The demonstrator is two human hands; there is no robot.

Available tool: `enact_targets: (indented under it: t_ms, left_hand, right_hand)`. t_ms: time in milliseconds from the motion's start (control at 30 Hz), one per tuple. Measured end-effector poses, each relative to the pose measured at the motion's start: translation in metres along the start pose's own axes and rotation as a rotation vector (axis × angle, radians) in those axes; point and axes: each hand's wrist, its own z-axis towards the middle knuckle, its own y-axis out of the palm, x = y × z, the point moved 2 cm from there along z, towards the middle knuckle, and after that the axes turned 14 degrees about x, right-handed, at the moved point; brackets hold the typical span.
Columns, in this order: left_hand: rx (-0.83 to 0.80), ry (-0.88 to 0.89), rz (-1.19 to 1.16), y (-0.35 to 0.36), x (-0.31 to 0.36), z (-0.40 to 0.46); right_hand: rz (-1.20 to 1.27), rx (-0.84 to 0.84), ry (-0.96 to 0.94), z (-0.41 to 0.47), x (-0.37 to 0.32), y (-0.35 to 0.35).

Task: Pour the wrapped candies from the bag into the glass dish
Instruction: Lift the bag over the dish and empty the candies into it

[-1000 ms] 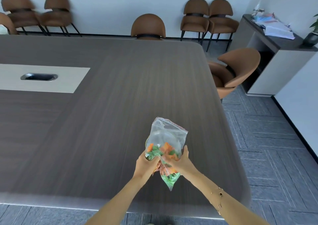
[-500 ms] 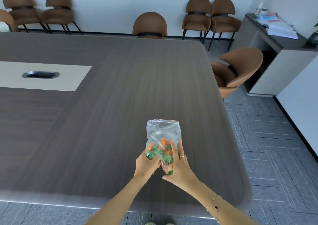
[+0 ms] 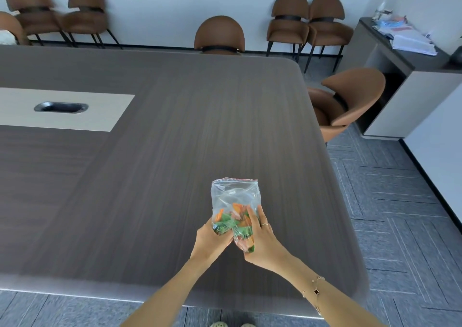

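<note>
A clear zip bag (image 3: 235, 196) with a red seal strip stands upright over the near part of the dark table (image 3: 155, 166). Orange and green wrapped candies (image 3: 233, 220) fill its lower half. My left hand (image 3: 211, 239) grips the bag's lower left side. My right hand (image 3: 260, 241) holds its lower right side and bottom, fingers laid up along the bag. The bag's top looks closed. No glass dish is in view.
A pale inset panel with a cable slot (image 3: 61, 107) lies at the table's left. Brown chairs stand along the far wall (image 3: 219, 35) and at the table's right edge (image 3: 347, 101). A side cabinet with papers (image 3: 410, 42) is at the far right.
The bag has been turned from tilted to upright, its seal now level on top. My right hand has shifted from under the bag to its right side. The view moved slightly.
</note>
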Motion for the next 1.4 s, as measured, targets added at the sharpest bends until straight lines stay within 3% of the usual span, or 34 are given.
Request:
enact_targets:
  t_ms: [233, 367, 567, 800, 1067, 1300, 1400]
  left_hand:
    - [-0.033, 0.035, 0.163, -0.009, -0.017, 0.005]
    - [-0.08, 0.088, 0.236, -0.009, -0.02, 0.01]
    - [-0.111, 0.184, 0.306, -0.008, -0.024, 0.015]
    - [-0.081, 0.266, 0.388, -0.007, -0.022, 0.02]
    - [-0.003, 0.292, 0.528, -0.005, -0.013, 0.023]
    - [0.01, 0.144, 0.377, -0.002, 0.002, 0.03]
    - [0.057, 0.222, 0.465, -0.005, 0.008, 0.035]
  right_hand:
    - [-0.006, -0.246, 0.104, 0.008, 0.001, -0.01]
    - [0.173, -0.305, 0.116, 0.018, -0.004, -0.022]
    - [0.24, -0.353, 0.107, 0.022, -0.015, -0.032]
    - [0.125, -0.245, 0.277, 0.027, -0.006, -0.04]
    - [0.125, -0.08, 0.272, 0.032, 0.0, -0.036]
    - [0.143, 0.039, 0.299, 0.04, 0.004, -0.037]
    - [0.143, 0.05, 0.329, 0.045, 0.008, -0.039]
